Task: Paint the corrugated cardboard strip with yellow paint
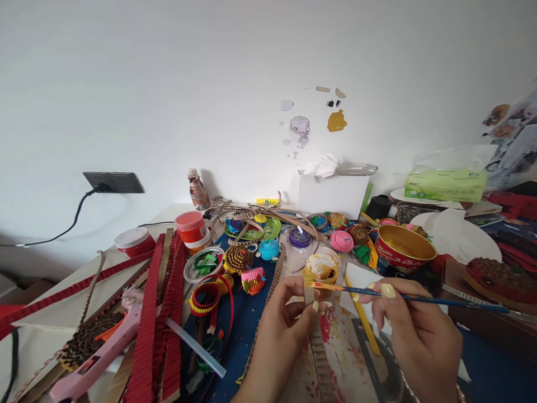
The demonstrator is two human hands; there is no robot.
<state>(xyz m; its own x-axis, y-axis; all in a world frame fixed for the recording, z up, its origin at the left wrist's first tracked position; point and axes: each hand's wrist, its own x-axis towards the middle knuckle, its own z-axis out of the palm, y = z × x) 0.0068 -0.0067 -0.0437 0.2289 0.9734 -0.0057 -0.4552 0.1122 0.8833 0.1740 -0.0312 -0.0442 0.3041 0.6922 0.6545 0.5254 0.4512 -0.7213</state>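
My left hand [289, 322], fingers curled, pinches a ribbed cardboard strip [309, 294] upright between thumb and fingertips; the strip's upper end is coated yellow. My right hand [419, 336], half closed, grips a slim blue brush [409, 298] between thumb and fingers, its shaft nearly level, bristles at the yellow end. Just beyond the strip sits a round, paint-smeared pot [329, 273]; farther right, a smooth red tin [396, 256] with gold interior.

At six o'clock, the bare left hand [289, 319] has a glossy, pale-yellow, rounded thumbnail [315, 306]; at four o'clock, the right hand [419, 336] wears matching pale-yellow nail polish [388, 291] and a thin, silvery, chain-like bracelet [406, 386] at its wrist
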